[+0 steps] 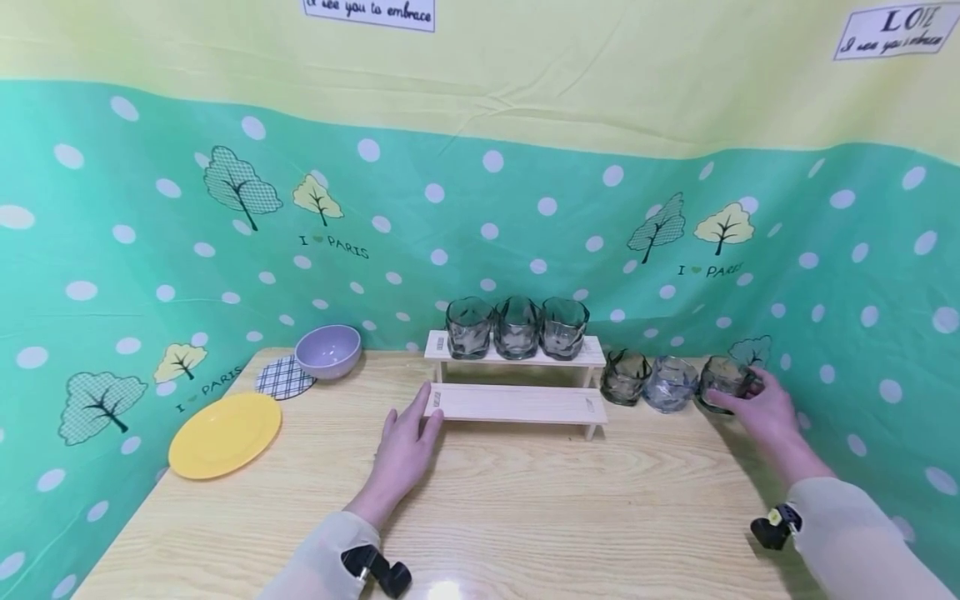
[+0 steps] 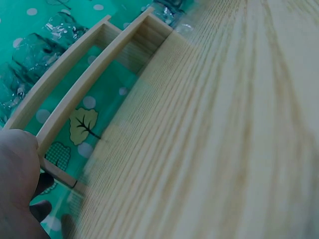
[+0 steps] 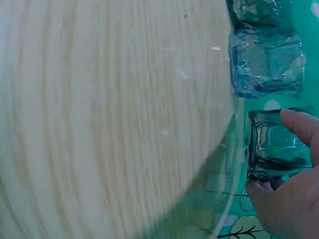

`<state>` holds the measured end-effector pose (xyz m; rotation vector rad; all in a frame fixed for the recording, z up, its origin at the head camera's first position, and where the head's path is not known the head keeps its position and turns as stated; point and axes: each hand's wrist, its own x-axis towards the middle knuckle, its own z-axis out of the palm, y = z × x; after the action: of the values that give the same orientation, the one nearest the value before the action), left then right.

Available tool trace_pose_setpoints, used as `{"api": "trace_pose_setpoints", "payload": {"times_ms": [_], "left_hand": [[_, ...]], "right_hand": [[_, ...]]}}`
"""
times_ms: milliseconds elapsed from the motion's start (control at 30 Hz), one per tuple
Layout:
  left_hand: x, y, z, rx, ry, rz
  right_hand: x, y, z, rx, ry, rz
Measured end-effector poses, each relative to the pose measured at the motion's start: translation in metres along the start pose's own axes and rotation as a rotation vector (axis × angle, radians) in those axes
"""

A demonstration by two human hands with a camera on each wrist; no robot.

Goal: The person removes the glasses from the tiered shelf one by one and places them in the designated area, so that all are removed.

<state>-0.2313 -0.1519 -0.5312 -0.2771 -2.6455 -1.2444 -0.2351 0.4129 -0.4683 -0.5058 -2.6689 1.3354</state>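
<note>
My right hand point(image 1: 768, 412) grips a dark-tinted drinking glass point(image 3: 276, 144) at the right end of a short row, thumb on one side and fingers on the other. To its left in the head view stand a bluish glass point(image 1: 670, 385) and another dark glass point(image 1: 624, 377). With straight, relaxed fingers, my left hand point(image 1: 405, 446) touches the left end of a two-tier wooden shelf point(image 1: 517, 403), beside its lower board. Three grey glasses point(image 1: 517, 329) stand side by side on the upper tier, and the lower tier holds nothing.
A yellow plate point(image 1: 225, 437) lies at the table's left edge. Behind it a purple bowl point(image 1: 328, 351) stands partly over a checkered round mat point(image 1: 283, 379). A green dotted cloth point(image 1: 480, 208) hangs close behind the shelf and along both sides of the wooden table point(image 1: 570, 517).
</note>
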Motion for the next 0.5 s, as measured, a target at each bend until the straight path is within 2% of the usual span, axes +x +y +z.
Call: {"api": "trace_pose_setpoints", "payload": {"times_ms": [100, 333, 500], "left_hand": [[0.0, 0.0, 0.0, 0.001, 0.003, 0.005], [0.0, -0.001, 0.001, 0.004, 0.011, 0.013], [0.0, 0.0, 0.001, 0.009, 0.021, 0.019]], "right_hand": [[0.001, 0.002, 0.004, -0.013, 0.024, 0.001], [0.007, 0.006, 0.013, 0.092, -0.001, 0.006], [0.01, 0.007, 0.018, 0.119, 0.005, 0.001]]}}
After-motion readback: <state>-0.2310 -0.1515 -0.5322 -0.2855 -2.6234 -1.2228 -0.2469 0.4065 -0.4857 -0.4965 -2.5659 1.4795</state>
